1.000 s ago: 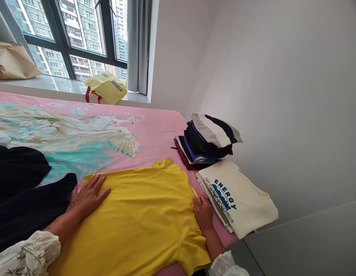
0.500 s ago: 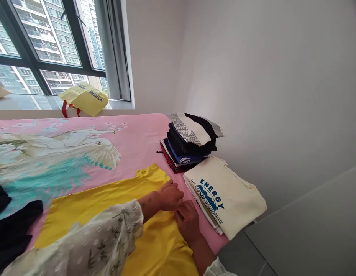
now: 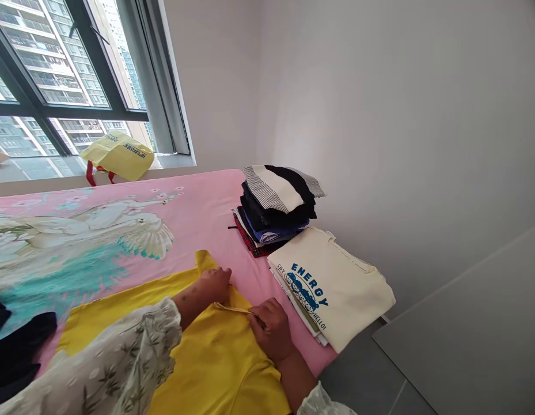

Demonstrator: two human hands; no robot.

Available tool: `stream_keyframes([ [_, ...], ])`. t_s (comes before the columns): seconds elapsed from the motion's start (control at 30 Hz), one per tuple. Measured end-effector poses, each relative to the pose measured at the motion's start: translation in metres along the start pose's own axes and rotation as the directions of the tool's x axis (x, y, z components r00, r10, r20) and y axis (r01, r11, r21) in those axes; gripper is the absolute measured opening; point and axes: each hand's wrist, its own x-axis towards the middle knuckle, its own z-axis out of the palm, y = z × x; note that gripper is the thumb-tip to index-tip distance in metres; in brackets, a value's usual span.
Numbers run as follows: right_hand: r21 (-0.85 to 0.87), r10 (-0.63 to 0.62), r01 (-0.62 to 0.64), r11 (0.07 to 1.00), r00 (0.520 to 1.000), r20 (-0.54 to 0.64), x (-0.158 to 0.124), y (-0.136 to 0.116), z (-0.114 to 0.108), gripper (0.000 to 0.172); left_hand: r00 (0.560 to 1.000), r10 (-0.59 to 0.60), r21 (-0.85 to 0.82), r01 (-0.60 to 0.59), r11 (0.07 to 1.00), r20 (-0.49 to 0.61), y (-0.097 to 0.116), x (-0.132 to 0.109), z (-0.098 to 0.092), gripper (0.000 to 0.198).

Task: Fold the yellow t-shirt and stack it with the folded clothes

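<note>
A yellow T-shirt [image 3: 211,357] lies spread on the pink bed sheet, its lower part running out of view at the bottom. My left hand [image 3: 216,283] is closed on its cloth near the upper edge. My right hand [image 3: 273,327] pinches the shirt's edge a little to the right, where a seam stretches between both hands. Just right of my hands sits a pile of folded tops, with a cream T-shirt [image 3: 331,282] printed in blue uppermost.
Behind the cream shirt stands a taller stack of folded dark clothes [image 3: 278,216]. Black garments [image 3: 23,346] lie at the left on the patterned pink sheet [image 3: 215,196]. A yellow bag [image 3: 118,155] rests on the window sill. A wall rises at the right.
My left hand has moved left, away from my right hand, drawing the shirt's edge out between them. The shirt's upper edge has shifted left. The view has turned slightly.
</note>
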Motion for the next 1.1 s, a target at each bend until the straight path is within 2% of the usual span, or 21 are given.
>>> stream_keyframes([
  [0.17,0.001,-0.014,0.014,1.0,1.0,0.013,-0.001,0.0,-0.001,0.008,0.998,0.005,-0.036,-0.007,0.999,-0.06,-0.012,-0.016,0.019,0.037],
  [0.3,-0.01,-0.008,0.008,1.0,1.0,0.024,-0.001,-0.002,-0.001,0.007,0.987,-0.082,-0.107,0.068,0.992,-0.14,-0.015,-0.02,0.023,0.03],
  [0.4,-0.01,0.0,0.0,1.0,1.0,0.023,0.0,-0.004,-0.005,0.007,0.977,-0.132,-0.14,0.109,0.984,-0.168,-0.021,-0.027,0.019,0.026],
  [0.5,0.012,0.046,-0.046,0.999,0.999,0.0,0.0,-0.007,-0.01,0.007,0.967,-0.147,-0.164,0.114,0.98,-0.207,-0.03,-0.038,0.007,0.026],
  [0.57,0.018,0.131,-0.131,0.991,0.991,-0.027,-0.004,-0.012,-0.014,0.023,0.962,-0.159,-0.152,0.127,0.98,-0.22,-0.038,-0.045,-0.003,0.027],
  [0.63,0.016,0.231,-0.23,0.973,0.973,-0.025,-0.012,-0.018,-0.017,0.04,0.965,-0.172,-0.102,0.155,0.983,-0.197,-0.046,-0.051,-0.01,0.028],
  [0.67,0.016,0.27,-0.269,0.963,0.963,-0.008,-0.018,-0.022,-0.018,0.042,0.967,-0.181,-0.07,0.171,0.983,-0.178,-0.049,-0.053,-0.012,0.031],
  [0.77,0.071,0.282,-0.282,0.957,0.959,0.018,-0.037,-0.034,-0.021,0.024,0.97,-0.182,-0.051,0.176,0.983,-0.158,-0.055,-0.057,-0.012,0.042],
  [0.83,0.146,0.221,-0.215,0.966,0.975,-0.022,-0.049,-0.04,-0.022,0.023,0.974,-0.196,-0.185,0.174,0.967,-0.111,-0.052,-0.056,-0.01,0.047],
  [0.9,0.221,0.208,-0.192,0.956,0.977,-0.053,-0.056,-0.043,-0.023,0.028,0.974,-0.226,-0.443,0.205,0.873,0.005,-0.044,-0.051,-0.011,0.051],
  [0.97,0.29,0.352,-0.325,0.9,0.935,-0.045,-0.057,-0.04,-0.023,0.031,0.975,-0.21,-0.702,0.203,0.683,0.078,-0.034,-0.041,-0.015,0.057],
  [1.03,0.353,0.56,-0.514,0.782,0.828,-0.033,-0.053,-0.034,-0.022,0.034,0.984,-0.177,-0.843,0.077,0.532,-0.022,-0.028,-0.027,-0.019,0.063],
  [1.07,0.38,0.639,-0.582,0.719,0.769,-0.032,-0.051,-0.029,-0.022,0.035,0.978,-0.175,-0.851,-0.004,0.526,-0.113,-0.027,-0.019,-0.021,0.064],
  [1.1,0.402,0.69,-0.623,0.671,0.723,-0.031,-0.048,-0.025,-0.022,0.037,0.964,-0.17,-0.808,-0.067,0.585,-0.203,-0.028,-0.01,-0.021,0.064],
])
